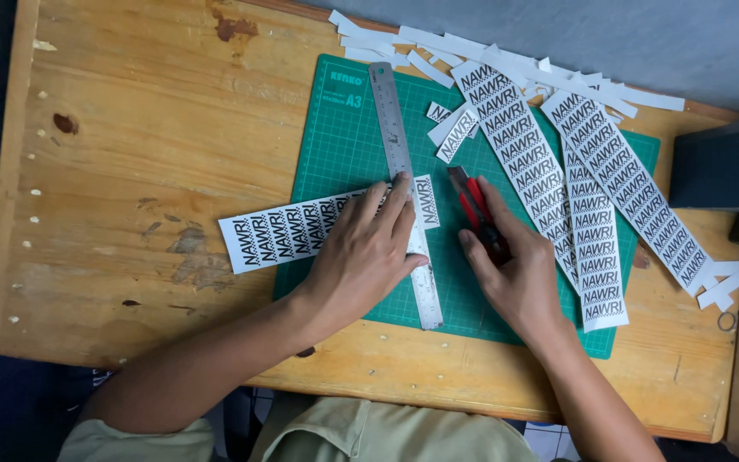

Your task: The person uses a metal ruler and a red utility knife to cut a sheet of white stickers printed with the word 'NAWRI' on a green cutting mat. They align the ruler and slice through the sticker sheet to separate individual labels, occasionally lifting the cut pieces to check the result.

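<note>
Your left hand (365,252) lies flat with fingers spread, pressing the steel ruler (405,192) down across a printed paper strip (288,233) on the green cutting mat (344,145); the strip runs from the mat's left edge out onto the bare wood, with one short end showing just past the ruler on its right. Your right hand (515,274) is closed around a red and black utility knife (475,210), its tip resting on the mat just right of the ruler (whether the blade touches paper you cannot tell). Further right on the mat lie three long printed strips (596,222), fanned and overlapping, with small cut labels (453,128) near the ruler's top. White paper offcuts (438,47) pile beyond the mat's far edge on the wooden table (130,128), and a dark box (716,167) stands off the mat's right side.
</note>
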